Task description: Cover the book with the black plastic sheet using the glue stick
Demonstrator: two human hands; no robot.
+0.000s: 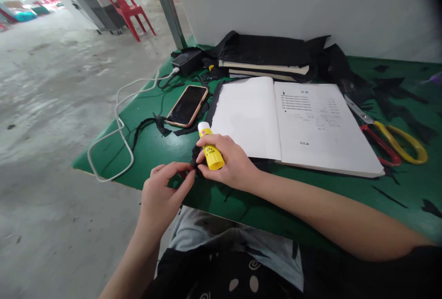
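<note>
A yellow glue stick point(214, 158) with a white end leans in my right hand point(238, 165), held between the fingers. The tips of that hand's thumb and finger also meet a small piece of black material point(194, 157). My left hand point(160, 195) is closed in a pinch at the lower edge of this piece, near the table's front. Just right of the glue stick lies an open book point(311, 128) with a blank left page and printed text on the right page. Dark material shows along the book's left edge.
On the green table point(113, 151) are a phone point(187, 105), a white cable point(119, 124) running to a black box point(186, 61), and scissors point(375, 124) with red and yellow handles. Black-covered books point(265, 50) are stacked by the wall. Black scraps point(390, 89) lie at right.
</note>
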